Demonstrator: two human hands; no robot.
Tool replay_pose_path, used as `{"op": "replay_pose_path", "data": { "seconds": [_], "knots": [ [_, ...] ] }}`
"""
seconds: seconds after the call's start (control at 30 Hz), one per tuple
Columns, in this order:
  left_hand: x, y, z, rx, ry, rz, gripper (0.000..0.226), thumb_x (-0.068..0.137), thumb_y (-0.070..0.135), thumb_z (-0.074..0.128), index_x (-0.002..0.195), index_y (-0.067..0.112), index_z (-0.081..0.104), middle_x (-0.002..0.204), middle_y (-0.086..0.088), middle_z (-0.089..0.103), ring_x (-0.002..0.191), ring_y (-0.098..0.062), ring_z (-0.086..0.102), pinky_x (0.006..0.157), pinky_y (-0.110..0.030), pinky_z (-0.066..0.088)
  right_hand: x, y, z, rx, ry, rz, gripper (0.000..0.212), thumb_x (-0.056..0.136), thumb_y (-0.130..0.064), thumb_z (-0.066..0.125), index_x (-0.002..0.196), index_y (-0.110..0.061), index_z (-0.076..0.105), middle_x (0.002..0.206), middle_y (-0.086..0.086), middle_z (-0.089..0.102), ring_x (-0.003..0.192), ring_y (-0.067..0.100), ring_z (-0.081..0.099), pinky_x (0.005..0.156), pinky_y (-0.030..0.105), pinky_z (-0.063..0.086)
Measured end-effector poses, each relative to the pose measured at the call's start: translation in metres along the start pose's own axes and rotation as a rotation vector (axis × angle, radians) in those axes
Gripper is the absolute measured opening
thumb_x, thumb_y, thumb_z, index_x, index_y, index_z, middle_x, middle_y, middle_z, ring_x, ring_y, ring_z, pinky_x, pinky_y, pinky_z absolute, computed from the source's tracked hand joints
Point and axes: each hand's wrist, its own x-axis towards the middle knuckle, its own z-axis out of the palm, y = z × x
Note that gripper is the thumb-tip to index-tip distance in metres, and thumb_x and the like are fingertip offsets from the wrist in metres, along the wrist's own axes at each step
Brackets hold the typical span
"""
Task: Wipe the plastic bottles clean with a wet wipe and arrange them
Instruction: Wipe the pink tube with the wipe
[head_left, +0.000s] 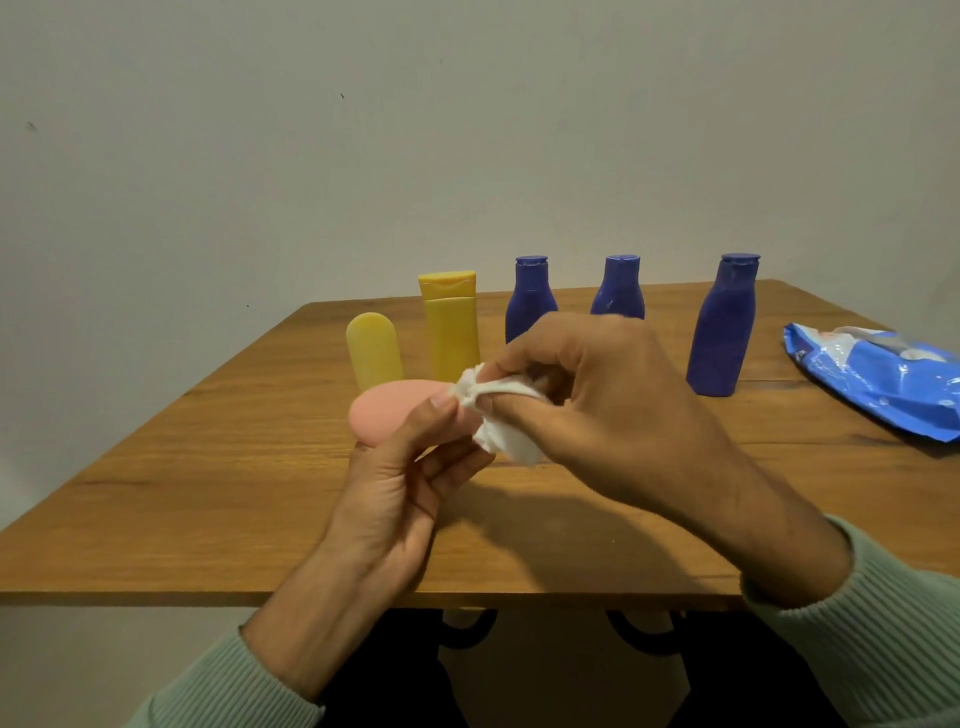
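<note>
Head view: left hand (400, 493) holds pink bottle (389, 413) crosswise, rounded end left.

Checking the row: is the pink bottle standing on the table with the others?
No, the left hand holds the pink bottle above the table while the right hand holds the wipe at it.

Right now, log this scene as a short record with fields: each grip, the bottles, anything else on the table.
left grip: holds the pink bottle above the wooden table
right grip: pinches a crumpled wet wipe against the pink bottle's end
standing upright in a row: pale yellow bottle, yellow flip-cap bottle, left blue bottle, middle blue bottle, right blue bottle
lying at right: blue wet wipe pack
</note>
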Motion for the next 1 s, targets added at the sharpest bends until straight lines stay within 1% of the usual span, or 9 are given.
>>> {"op": "replay_pose_path", "data": {
  "seconds": [0.1,0.23,0.3,0.47,0.57,0.7,0.8,0.93,1.0],
  "knots": [
    [0.002,0.001,-0.004,0.011,0.035,0.015,0.055,0.065,0.012,0.072,0.117,0.000,0.058,0.093,-0.015,0.072,0.079,-0.022,0.071,0.065,-0.032,0.061,-0.005,-0.001,0.010,-0.168,-0.088,-0.104,0.017,0.082,-0.025,0.070,0.098,-0.021,0.072,0.089,-0.011,0.062,0.078,0.004,0.058,0.068,0.018,0.052],
    [0.000,0.002,-0.001,0.039,0.027,0.024,0.042,0.066,0.010,0.071,0.106,-0.002,0.062,0.087,-0.018,0.072,0.073,-0.023,0.071,0.063,-0.032,0.061,-0.006,0.007,0.015,-0.210,0.088,-0.153,0.017,0.079,-0.019,0.073,0.093,-0.010,0.071,0.089,0.001,0.065,0.075,0.009,0.059,0.064,0.019,0.052],
    [-0.001,0.001,0.000,0.046,0.036,0.016,0.041,0.064,0.010,0.071,0.102,-0.002,0.062,0.083,-0.017,0.071,0.068,-0.022,0.071,0.059,-0.032,0.060,-0.003,0.009,0.013,-0.166,0.128,-0.112,0.018,0.078,-0.020,0.074,0.094,-0.012,0.071,0.089,-0.003,0.065,0.074,0.006,0.058,0.064,0.013,0.049],
    [-0.001,0.002,0.000,-0.020,0.042,-0.056,0.040,0.063,0.013,0.070,0.100,-0.002,0.065,0.085,-0.018,0.073,0.068,-0.020,0.072,0.056,-0.027,0.059,0.004,0.009,0.004,0.019,-0.095,-0.017,0.018,0.078,-0.027,0.071,0.096,-0.023,0.073,0.076,-0.024,0.056,0.083,-0.004,0.060,0.071,0.007,0.049],
    [-0.001,0.003,0.001,-0.043,0.038,-0.073,0.041,0.066,0.013,0.067,0.104,0.001,0.059,0.077,-0.015,0.073,0.064,-0.020,0.072,0.055,-0.029,0.059,0.007,0.019,0.002,0.091,0.062,0.086,0.015,0.077,-0.028,0.072,0.093,-0.026,0.072,0.078,-0.023,0.061,0.081,-0.007,0.061,0.066,0.005,0.049],
    [-0.002,0.006,0.002,-0.053,0.014,-0.099,0.041,0.069,0.022,0.068,0.106,0.006,0.059,0.073,-0.012,0.071,0.058,-0.018,0.070,0.050,-0.026,0.058,0.008,0.025,-0.002,0.269,0.104,0.203,0.010,0.077,-0.025,0.074,0.086,-0.027,0.071,0.080,-0.018,0.067,0.079,-0.007,0.062,0.062,0.006,0.048],
    [-0.001,0.007,0.000,-0.100,-0.004,-0.146,0.039,0.072,0.026,0.068,0.103,0.003,0.064,0.075,-0.013,0.071,0.054,-0.017,0.068,0.049,-0.025,0.058,0.007,0.018,-0.004,0.296,0.077,0.152,0.009,0.076,-0.024,0.074,0.084,-0.027,0.071,0.080,-0.016,0.068,0.080,-0.005,0.063,0.063,0.009,0.050],
    [0.002,0.005,-0.004,-0.170,-0.073,-0.189,0.027,0.076,0.023,0.068,0.093,0.003,0.075,0.096,-0.016,0.071,0.082,-0.021,0.070,0.075,-0.031,0.059,0.002,0.008,0.005,0.165,-0.051,0.010,0.016,0.077,-0.028,0.073,0.093,-0.023,0.072,0.082,-0.018,0.065,0.081,-0.004,0.062,0.065,0.010,0.051],
    [0.001,0.005,-0.003,-0.147,-0.091,-0.192,0.021,0.077,0.021,0.066,0.081,0.005,0.078,0.084,-0.013,0.071,0.071,-0.018,0.069,0.061,-0.027,0.061,0.001,0.009,0.012,0.093,0.041,-0.036,0.017,0.079,-0.026,0.071,0.095,-0.020,0.072,0.081,-0.022,0.059,0.080,-0.002,0.060,0.069,0.008,0.049]
  ]
}}
